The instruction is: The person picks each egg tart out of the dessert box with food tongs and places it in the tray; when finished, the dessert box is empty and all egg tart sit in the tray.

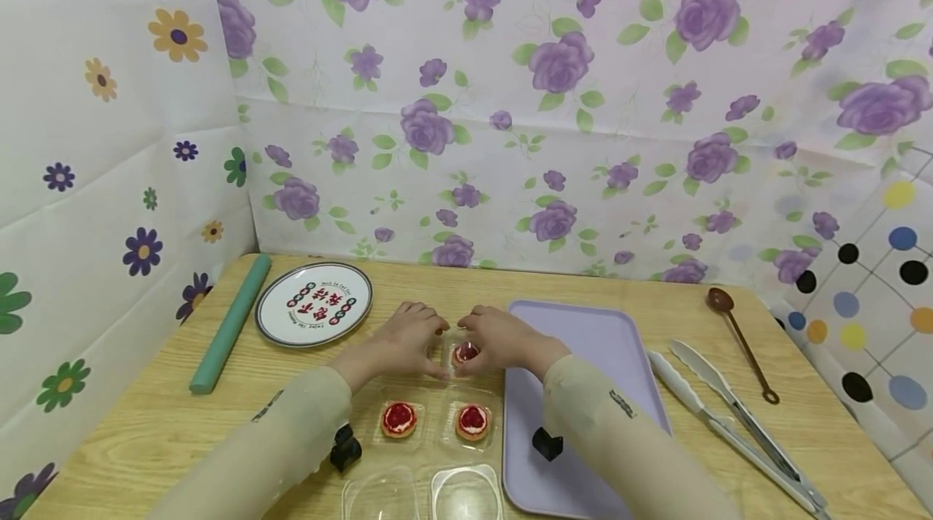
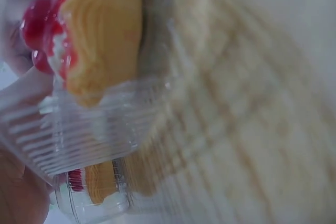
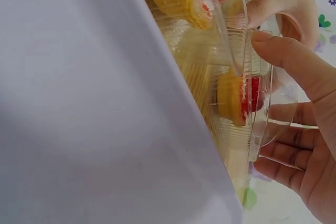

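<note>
Both hands are at a clear plastic box holding a small red-topped fruit tart (image 1: pixel 465 355) in the head view. My left hand (image 1: pixel 410 339) curves round the box's left side. From the right, my right hand (image 1: pixel 501 339) spans its lid (image 3: pixel 268 72), thumb at the near corner and fingers along the far edge in the right wrist view. The lid lies over the tart. Nearer to me, two more tarts (image 1: pixel 398 420) sit in clear trays side by side. A close tart (image 2: pixel 102 35) in ribbed plastic fills part of the left wrist view.
Right of the boxes lies a lilac tray (image 1: pixel 583 313), partly under my right forearm. Tongs (image 1: pixel 736 415) and a brown ladle (image 1: pixel 739 334) lie farther right. To the left are a round plate (image 1: pixel 273 309) and a green rolling pin (image 1: pixel 232 326). Clear plastic pieces (image 1: pixel 466 494) lie at the front.
</note>
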The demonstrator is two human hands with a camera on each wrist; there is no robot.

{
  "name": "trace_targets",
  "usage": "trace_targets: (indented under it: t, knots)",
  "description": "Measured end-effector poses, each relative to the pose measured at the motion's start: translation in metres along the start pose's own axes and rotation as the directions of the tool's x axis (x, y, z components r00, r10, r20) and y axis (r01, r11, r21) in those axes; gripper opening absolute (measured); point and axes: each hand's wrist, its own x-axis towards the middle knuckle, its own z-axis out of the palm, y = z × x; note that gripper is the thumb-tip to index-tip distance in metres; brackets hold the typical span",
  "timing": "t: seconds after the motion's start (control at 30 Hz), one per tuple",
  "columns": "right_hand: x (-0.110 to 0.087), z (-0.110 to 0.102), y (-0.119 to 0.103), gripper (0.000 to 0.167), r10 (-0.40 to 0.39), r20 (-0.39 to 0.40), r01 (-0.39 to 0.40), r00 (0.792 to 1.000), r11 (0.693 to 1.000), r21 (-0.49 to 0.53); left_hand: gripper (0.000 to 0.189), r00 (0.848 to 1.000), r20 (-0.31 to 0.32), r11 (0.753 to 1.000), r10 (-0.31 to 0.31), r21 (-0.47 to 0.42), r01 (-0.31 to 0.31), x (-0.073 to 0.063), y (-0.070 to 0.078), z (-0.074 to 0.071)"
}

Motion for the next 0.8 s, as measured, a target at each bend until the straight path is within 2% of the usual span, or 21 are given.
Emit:
trace_targets:
  t: [0.17, 0.33, 0.8]
  knots:
    - [-0.002, -0.001, 0.004, 0.074, 0.014, -0.003, -0.014, 1.000, 0.999, 0.050, 0.081, 1.000, 0.018, 1.000, -0.014, -0.023, 0.015, 0.000, 0.001, -0.002]
    - [-0.003, -0.002, 0.007, 0.074, 0.040, -0.002, -0.040, 0.999, 0.992, 0.119, 0.079, 0.999, 0.027, 0.999, -0.020, -0.033, 0.021, 0.000, 0.001, -0.002]
    - [-0.010, -0.005, 0.012, 0.082, 0.102, 0.008, -0.101, 0.995, 0.974, 0.205, 0.079, 1.000, 0.025, 0.998, -0.005, -0.062, 0.007, 0.001, 0.000, -0.002]
